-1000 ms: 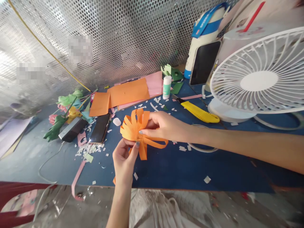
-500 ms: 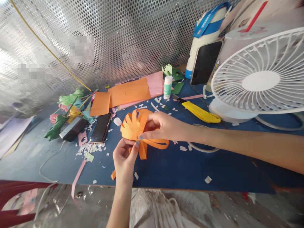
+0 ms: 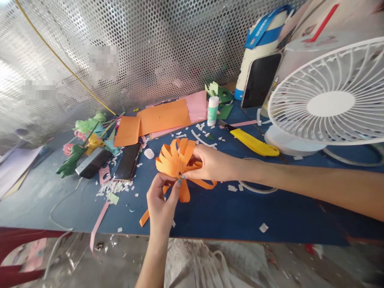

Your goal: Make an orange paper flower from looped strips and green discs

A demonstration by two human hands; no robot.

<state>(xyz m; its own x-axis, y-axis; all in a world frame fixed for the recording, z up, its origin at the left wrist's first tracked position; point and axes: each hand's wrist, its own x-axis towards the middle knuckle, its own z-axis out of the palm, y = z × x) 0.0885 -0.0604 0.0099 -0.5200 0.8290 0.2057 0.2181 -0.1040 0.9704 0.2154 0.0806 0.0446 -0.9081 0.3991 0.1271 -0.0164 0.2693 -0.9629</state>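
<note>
An orange paper flower [image 3: 171, 162] made of looped strips is held just above the blue table. My left hand [image 3: 162, 196] pinches its lower edge near the centre, thumb on top and fingers beneath. From the right, my right hand [image 3: 207, 162] grips the loops close to the middle, its thumb pressed by the small dark spot at the centre. Both thumb tips nearly meet there. Part of the flower is hidden behind my right hand's fingers. A loose orange strip [image 3: 144, 218] lies beside my left wrist.
Orange paper sheets [image 3: 165, 116], a glue stick [image 3: 213, 111] and a yellow utility knife [image 3: 255, 143] lie behind the hands. At left are a phone [image 3: 128, 162], paper flowers [image 3: 93, 140] and white scraps [image 3: 115, 187]. A white fan [image 3: 330, 104] stands at right.
Both hands and the orange flower have shifted slightly to the right. More of the loose orange strip shows beside my left wrist. Both hands keep their grip.
</note>
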